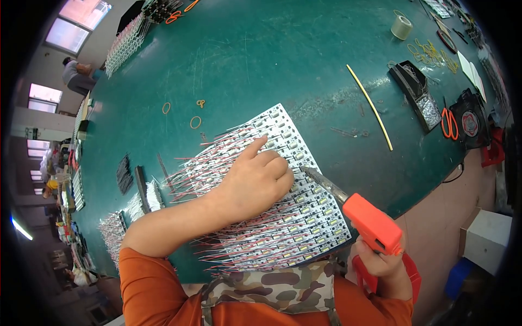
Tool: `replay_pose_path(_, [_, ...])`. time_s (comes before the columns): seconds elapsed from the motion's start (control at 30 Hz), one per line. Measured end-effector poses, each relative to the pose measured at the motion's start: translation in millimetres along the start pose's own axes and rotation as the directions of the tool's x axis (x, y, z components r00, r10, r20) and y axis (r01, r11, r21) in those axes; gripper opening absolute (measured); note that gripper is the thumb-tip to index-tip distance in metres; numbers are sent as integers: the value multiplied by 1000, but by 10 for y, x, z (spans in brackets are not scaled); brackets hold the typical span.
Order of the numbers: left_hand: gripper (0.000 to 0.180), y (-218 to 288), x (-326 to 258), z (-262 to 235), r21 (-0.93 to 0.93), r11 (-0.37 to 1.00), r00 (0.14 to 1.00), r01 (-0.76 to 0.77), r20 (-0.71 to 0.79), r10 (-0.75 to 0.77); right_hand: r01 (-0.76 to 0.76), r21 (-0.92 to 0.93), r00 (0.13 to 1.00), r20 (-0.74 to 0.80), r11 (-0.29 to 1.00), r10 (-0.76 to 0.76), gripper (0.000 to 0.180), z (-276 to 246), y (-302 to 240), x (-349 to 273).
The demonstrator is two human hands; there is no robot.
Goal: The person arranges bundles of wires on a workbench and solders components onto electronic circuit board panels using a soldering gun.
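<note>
My right hand [383, 263] grips a red soldering gun [372, 224]. The gun's metal tip reaches the white circuit board panel [318, 204] close to my left hand's knuckles; whether it touches cannot be told. Rows of small components cover the panel, and many thin red and white wires [206, 168] stick out from its left side. My left hand [258, 179] rests over the panel's middle, index finger reaching forward and the other fingers curled under. Whatever those fingers pinch is hidden beneath the hand.
The green table [261, 60] holds a yellow stick [370, 106], a black tray [416, 95], orange-handled scissors [449, 124], a black fan [472, 120] and a solder spool [401, 27]. Bundled wires [144, 198] lie left of my forearm. Another person [79, 75] bends at the far left.
</note>
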State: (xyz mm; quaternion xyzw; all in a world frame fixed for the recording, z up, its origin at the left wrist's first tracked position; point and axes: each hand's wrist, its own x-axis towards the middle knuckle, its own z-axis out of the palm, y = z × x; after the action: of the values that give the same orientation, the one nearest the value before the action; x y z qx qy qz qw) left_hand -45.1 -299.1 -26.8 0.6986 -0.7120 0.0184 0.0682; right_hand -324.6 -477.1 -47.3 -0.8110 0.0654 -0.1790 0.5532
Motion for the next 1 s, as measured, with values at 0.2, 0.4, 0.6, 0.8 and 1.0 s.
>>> replay_pose_path(0.2, [22, 6, 17, 10, -4, 1000, 1000, 7, 24, -6, -38, 12, 999, 21, 999, 38, 51, 9, 2, 11])
replay_pose_path(0.4, [21, 7, 33, 1, -6, 1000, 1000, 3, 19, -2, -37, -30, 999, 31, 999, 38, 49, 7, 17, -4])
replay_pose_path(0.6, [20, 12, 49, -9, 16, 1000, 999, 1, 47, -2, -10, -35, 999, 33, 999, 11, 49, 1, -6, 46])
replay_pose_path(0.8, [19, 17, 59, -15, 14, 1000, 999, -3, 51, 2, -21, -51, 999, 36, 998, 23, 51, 3, 8, 25])
replay_pose_path(1.0, [19, 15, 65, -24, 10, 1000, 998, 1, 69, -1, 41, -41, 999, 18, 998, -40, 52, -22, 12, 7])
